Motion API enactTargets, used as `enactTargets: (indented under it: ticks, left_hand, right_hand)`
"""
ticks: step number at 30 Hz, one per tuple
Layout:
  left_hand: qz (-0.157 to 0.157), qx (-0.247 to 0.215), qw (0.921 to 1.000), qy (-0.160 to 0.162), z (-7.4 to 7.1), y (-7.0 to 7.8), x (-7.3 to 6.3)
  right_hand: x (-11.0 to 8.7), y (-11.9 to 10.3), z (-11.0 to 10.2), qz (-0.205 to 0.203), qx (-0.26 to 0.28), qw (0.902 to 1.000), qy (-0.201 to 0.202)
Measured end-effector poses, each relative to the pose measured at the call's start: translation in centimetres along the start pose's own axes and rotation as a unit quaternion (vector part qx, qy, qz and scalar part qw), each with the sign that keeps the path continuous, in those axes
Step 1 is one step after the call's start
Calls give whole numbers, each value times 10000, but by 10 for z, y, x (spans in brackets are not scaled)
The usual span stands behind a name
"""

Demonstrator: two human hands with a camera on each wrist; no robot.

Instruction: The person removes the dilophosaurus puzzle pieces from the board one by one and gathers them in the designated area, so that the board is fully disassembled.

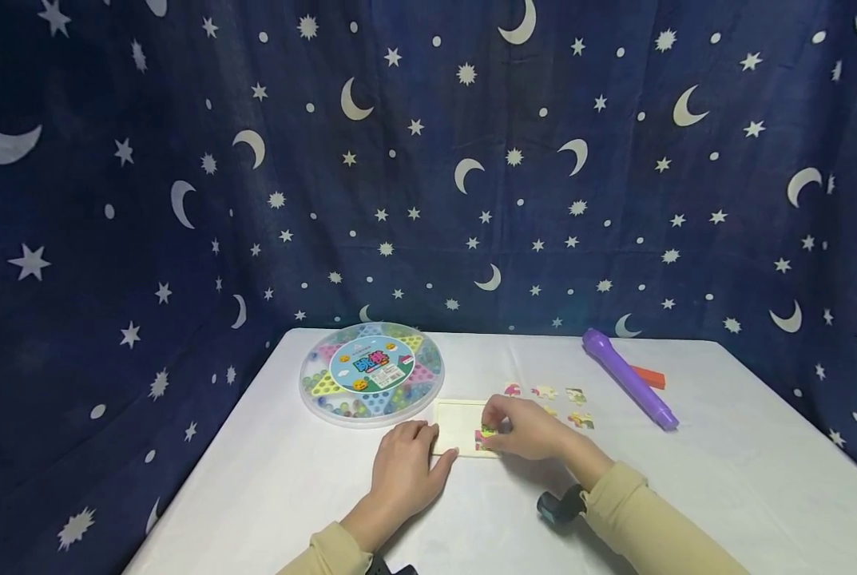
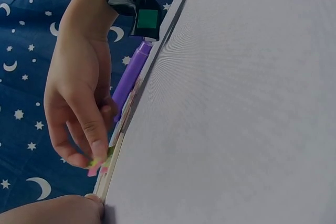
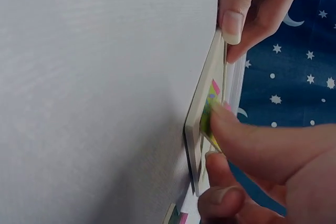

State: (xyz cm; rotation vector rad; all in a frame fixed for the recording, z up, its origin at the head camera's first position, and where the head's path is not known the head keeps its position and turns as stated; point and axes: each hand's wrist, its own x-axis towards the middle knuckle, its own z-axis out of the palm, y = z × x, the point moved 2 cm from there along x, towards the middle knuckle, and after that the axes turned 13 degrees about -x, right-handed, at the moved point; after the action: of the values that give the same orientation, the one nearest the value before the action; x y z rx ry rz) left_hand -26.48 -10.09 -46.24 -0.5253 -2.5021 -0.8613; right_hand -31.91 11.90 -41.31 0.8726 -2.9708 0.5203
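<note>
A shallow cream puzzle tray [image 1: 457,419] lies on the table in front of me. My left hand [image 1: 408,469] holds its near left corner, thumb on the near edge and fingers at the left side. Over the tray's right end, my right hand [image 1: 527,430] pinches a green and yellow puzzle piece [image 3: 206,124] between thumb and fingers, tilted close above the tray floor. A pink patterned piece [image 1: 480,441] shows just beneath it, partly covered by the fingers. Several loose puzzle pieces [image 1: 575,395] lie on the cloth beyond my right hand.
A round clear Chinese checkers box [image 1: 372,374] with colored marbles lies behind the tray to the left. At the right are a purple microphone-shaped stick [image 1: 628,378] and an orange block [image 1: 649,377] beside it. A dark star-and-moon curtain [image 1: 428,160] hangs behind the white table [image 1: 255,511].
</note>
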Motion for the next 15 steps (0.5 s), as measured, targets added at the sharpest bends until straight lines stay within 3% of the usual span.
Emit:
enactTargets:
  ticks: [8, 15]
  left_hand:
    - [76, -13, 9999, 84, -1, 2, -1]
    - [136, -52, 9998, 150, -1, 1, -1]
  right_hand:
    - [-7, 17, -10, 297, 648, 9973, 176]
    - [-31, 56, -30, 1187, 889, 9889, 81]
